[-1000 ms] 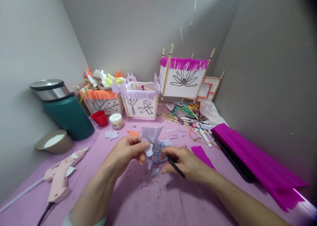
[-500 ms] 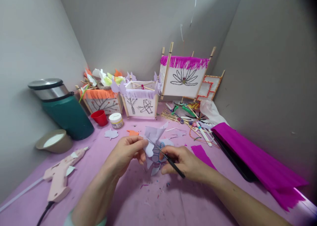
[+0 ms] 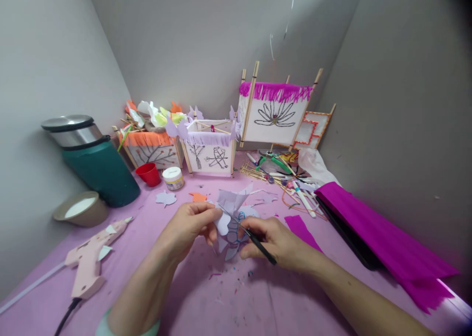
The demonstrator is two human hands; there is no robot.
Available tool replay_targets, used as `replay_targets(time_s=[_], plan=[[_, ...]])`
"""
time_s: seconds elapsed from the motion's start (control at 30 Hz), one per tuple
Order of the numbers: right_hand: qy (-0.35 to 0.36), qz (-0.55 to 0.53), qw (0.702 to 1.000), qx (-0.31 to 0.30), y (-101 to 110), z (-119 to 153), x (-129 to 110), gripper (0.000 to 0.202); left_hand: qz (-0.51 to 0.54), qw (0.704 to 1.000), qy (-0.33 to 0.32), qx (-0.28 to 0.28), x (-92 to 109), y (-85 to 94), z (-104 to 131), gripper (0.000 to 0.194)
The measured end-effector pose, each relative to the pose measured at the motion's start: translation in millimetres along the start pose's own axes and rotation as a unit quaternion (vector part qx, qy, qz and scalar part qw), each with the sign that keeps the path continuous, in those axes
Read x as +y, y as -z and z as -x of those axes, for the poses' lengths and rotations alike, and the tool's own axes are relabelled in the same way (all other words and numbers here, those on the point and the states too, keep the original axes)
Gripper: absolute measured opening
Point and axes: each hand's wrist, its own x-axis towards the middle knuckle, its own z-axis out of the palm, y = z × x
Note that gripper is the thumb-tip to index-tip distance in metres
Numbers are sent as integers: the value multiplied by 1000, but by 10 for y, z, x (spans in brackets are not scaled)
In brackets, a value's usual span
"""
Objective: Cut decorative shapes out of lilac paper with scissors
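My left hand (image 3: pixel 199 221) pinches a folded piece of lilac paper (image 3: pixel 230 201) between thumb and fingers. Some of the paper has rounded, petal-like edges. My right hand (image 3: pixel 267 240) is closed around a slim black-handled tool (image 3: pixel 261 245) whose thin metal end reaches up-left to the paper. Whether that end is a blade or tweezer tips I cannot tell. Behind the metal end, blue outlines (image 3: pixel 234 230) show on something pale under or among the paper. A lilac paper cut-out (image 3: pixel 165 198) and an orange one (image 3: pixel 198 197) lie beyond my left hand.
Decorated paper boxes (image 3: pixel 210 154) stand along the wall. At left are a pink glue gun (image 3: pixel 86 260), a bowl (image 3: pixel 81 209), a green tumbler (image 3: pixel 98 166), a red cup (image 3: pixel 148 174) and a white jar (image 3: pixel 173 178). Magenta crepe paper (image 3: pixel 379 238) and several markers (image 3: pixel 304 199) lie right.
Both hands keep their grips and barely move. The paper shifts very slightly to the right, and the view tilts a little.
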Motion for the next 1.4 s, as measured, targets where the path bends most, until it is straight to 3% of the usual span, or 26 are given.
replay_targets(time_s=[0.5,1.2,1.4], plan=[[30,117,992,29,-18,-3,11,37,-28,1000,2,-4,-7,1,2,24],[83,176,978,79,-87,-31,136,54,-41,999,9,-17,-36,-3,13,23],[76,176,978,79,-78,-36,140,46,-31,999,7,-27,-17,-6,14,23]])
